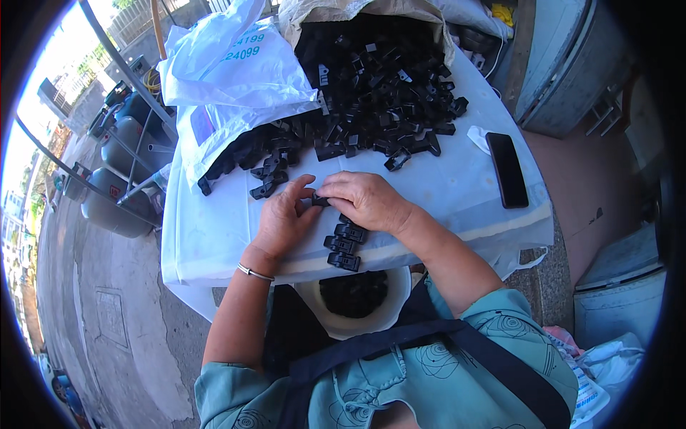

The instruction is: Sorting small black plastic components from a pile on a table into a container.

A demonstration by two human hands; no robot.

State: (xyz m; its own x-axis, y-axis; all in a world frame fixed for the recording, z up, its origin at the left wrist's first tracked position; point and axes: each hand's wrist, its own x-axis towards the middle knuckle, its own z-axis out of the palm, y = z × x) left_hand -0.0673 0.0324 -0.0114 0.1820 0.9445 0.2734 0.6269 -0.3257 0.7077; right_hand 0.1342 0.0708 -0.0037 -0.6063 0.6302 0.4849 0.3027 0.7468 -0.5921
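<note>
The bare left hand [284, 218] and bare right hand [370, 202] are pinching 1 small black plastic piece [321, 201] between them, each grip holding it narrowly over the white-covered desk [207, 239]. A short column of black plastic parts [341, 244] is lying by the right hand, near the desk's front edge, while a large heap of glossy black plastic parts [379, 93] is spreading beyond both hands and a black rectangular phone [506, 170] is resting rightward.

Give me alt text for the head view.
The left hand and right hand hold a small black part at a white-covered table, near a short row of black pieces. Farther back lies a heap of black parts; a dark phone rests on the right.
</note>
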